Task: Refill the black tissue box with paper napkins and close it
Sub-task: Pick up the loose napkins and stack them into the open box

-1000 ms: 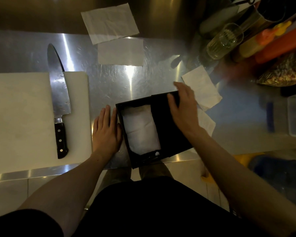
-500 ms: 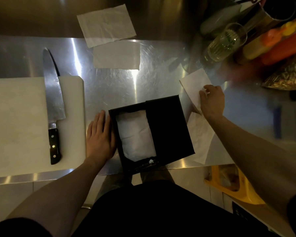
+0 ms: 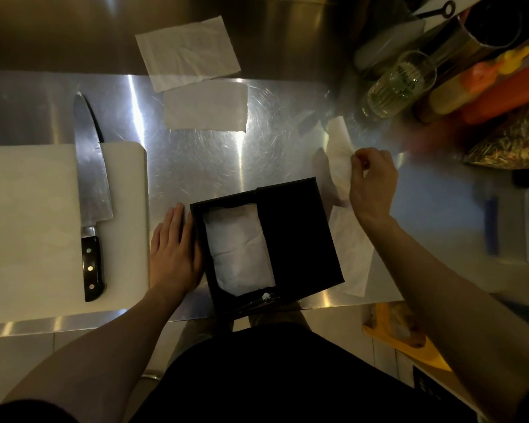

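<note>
The black tissue box (image 3: 300, 239) lies at the front edge of the steel counter, its lid slid partly over the right half. White napkins (image 3: 239, 248) fill the uncovered left half. My left hand (image 3: 174, 251) rests flat against the box's left wall, fingers together. To the right of the box, my right hand (image 3: 371, 181) pinches the edge of a white napkin (image 3: 339, 154), lifting it off the counter. Another napkin (image 3: 351, 248) lies flat under my right wrist. At the back, a napkin (image 3: 205, 106) lies on the counter and one (image 3: 187, 51) leans on the wall.
A white cutting board (image 3: 31, 227) sits on the left with a large black-handled knife (image 3: 90, 196) on its right side. At the back right stand a glass (image 3: 394, 87), bottles and a packet (image 3: 513, 141). A yellow object (image 3: 397, 334) sits on the floor below the counter's edge.
My right hand left the box lid, moved right to the napkin beside the box and now lifts its edge up. My left hand stayed against the box.
</note>
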A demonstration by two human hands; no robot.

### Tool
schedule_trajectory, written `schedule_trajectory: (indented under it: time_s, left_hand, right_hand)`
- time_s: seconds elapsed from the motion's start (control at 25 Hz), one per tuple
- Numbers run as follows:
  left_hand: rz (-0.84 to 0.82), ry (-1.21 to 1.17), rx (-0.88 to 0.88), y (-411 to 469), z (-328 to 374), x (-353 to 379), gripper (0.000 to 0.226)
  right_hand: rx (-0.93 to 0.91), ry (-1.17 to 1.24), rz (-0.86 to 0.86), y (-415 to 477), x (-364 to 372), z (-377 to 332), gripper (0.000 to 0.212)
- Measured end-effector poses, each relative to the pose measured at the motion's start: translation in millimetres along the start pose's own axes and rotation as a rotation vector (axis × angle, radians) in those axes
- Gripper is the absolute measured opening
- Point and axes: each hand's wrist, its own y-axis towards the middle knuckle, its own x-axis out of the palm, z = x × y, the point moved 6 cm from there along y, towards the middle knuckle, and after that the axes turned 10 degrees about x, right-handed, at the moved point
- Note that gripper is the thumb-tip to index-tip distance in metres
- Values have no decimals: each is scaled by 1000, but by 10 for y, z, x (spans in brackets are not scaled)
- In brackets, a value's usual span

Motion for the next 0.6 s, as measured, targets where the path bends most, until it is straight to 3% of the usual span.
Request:
schedule_trajectory:
  time_s: [0.24,0.6]
  left_hand:
    - [-2,-3,3,-11,-8,-8,62]
    - [6,-24,17,-10,-24,31,61]
  right_hand:
    - [-181,230,62,-572,-400,-608,10]
    - [-114,237,-291,-1804,107,-775,12]
